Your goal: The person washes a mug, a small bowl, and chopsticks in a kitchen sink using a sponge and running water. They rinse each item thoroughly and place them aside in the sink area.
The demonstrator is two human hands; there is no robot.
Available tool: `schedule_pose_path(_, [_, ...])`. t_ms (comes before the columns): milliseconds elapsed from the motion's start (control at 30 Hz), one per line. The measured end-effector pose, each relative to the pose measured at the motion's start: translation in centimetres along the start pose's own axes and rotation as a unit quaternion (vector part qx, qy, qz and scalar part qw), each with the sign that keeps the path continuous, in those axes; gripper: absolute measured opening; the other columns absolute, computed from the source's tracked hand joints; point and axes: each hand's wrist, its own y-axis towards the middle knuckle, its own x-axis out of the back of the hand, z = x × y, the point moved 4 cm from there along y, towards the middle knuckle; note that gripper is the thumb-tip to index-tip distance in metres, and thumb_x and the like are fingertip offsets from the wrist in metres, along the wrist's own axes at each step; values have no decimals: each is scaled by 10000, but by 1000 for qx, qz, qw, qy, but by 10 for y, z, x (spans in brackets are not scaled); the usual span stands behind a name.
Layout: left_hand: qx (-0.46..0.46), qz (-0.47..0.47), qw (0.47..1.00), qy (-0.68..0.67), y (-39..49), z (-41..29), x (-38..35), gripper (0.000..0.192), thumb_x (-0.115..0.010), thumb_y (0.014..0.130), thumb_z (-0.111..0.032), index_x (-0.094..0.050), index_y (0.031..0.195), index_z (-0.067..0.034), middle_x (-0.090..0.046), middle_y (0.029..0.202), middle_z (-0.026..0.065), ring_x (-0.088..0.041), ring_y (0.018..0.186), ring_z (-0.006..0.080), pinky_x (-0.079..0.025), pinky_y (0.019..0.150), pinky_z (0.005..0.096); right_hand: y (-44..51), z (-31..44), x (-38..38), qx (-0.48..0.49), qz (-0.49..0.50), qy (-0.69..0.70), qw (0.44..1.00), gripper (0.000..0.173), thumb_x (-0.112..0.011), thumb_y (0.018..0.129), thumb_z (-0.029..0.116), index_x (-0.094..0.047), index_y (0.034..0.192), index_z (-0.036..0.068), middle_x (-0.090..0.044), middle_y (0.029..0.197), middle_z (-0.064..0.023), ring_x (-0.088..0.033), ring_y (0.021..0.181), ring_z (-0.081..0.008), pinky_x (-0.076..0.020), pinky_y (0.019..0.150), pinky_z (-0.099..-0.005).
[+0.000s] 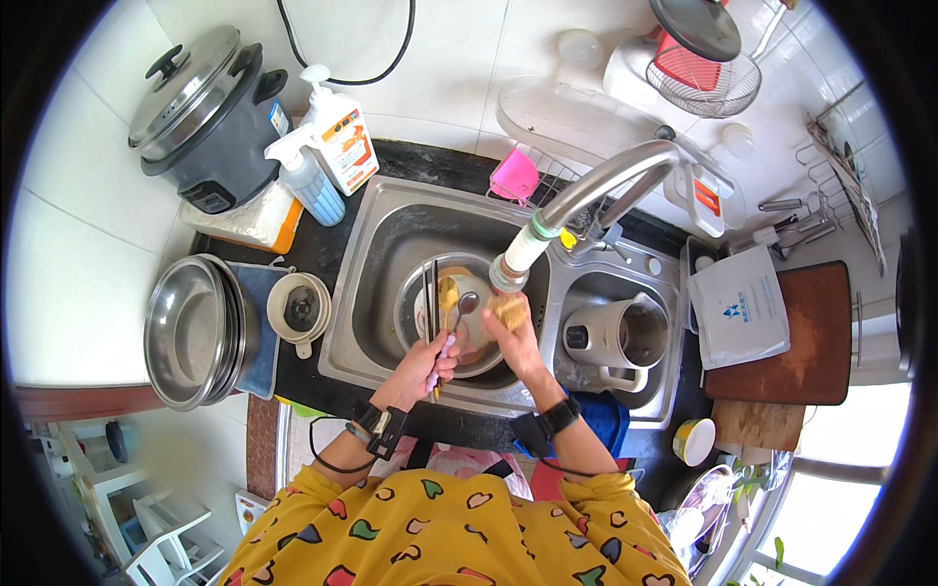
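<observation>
My left hand (434,360) is closed around several utensils: dark chopsticks (435,300), a gold-coloured spoon (448,294) and a small metal spoon (467,303), their ends pointing away from me. My right hand (516,338) grips a yellowish sponge or scrubbing cloth (507,310), just under the faucet's spout (511,272). Both hands are over a metal bowl (401,315) that sits in the larger basin of a steel sink (349,293). Dishes lie inside the bowl, partly hidden by the hands and utensils.
The smaller basin at right holds a blender-like jug (597,333). Stacked steel bowls (183,329) and a beige strainer cup (298,340) stand at left. Pump bottles (341,139) and a rice cooker (220,146) are behind. A brown cutting board (813,329) lies right. The curved faucet (608,172) arches above.
</observation>
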Motion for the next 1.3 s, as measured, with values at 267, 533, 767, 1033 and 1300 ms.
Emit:
schedule_pose_path(267, [14,53,998,37,-14,12,-19,326,-498,1002,-367,-545,1054,-49,-414,669,-58,-335,480,13,-276,425,177,16,-23,-21,73,21,-147,986,302,-621,923,221,-544,1121,7,-659,854,-187,-670,787,-294,-512,710,-359])
schedule_pose_path(533, [-78,-55,980,172,-19,-5,-11,293,-552,981,-336,-558,1003,-44,-512,693,-24,-371,465,21,-291,406,185,10,-39,-32,-89,-82,63,991,253,-632,925,243,-607,881,-4,-641,709,-109,-617,607,-138,-486,554,-310])
schedule_pose_path(767, [-54,-30,989,134,-23,-2,-3,327,-521,994,-350,-578,1121,-54,-529,750,-1,-365,470,24,-286,406,181,22,-29,-9,-123,28,-182,975,303,-610,942,322,-660,944,22,-673,850,-41,-615,790,-102,-485,717,-264])
schedule_pose_path(1033, [-22,-50,975,215,-26,-5,-10,368,-468,1016,-358,-547,1253,-88,-481,682,-12,-335,456,25,-276,407,186,22,-21,-23,49,106,-259,959,659,-643,852,440,-414,1377,113,-577,1231,-164,-489,1204,-321,-246,1036,-518])
schedule_pose_path(1300, [41,-2,982,185,-33,-9,-9,372,-460,1022,-338,-523,1314,-116,-389,619,-54,-328,442,23,-248,392,192,28,-29,-29,27,-28,-86,996,285,-678,868,258,-635,1013,16,-682,834,-119,-654,775,-268,-511,734,-371])
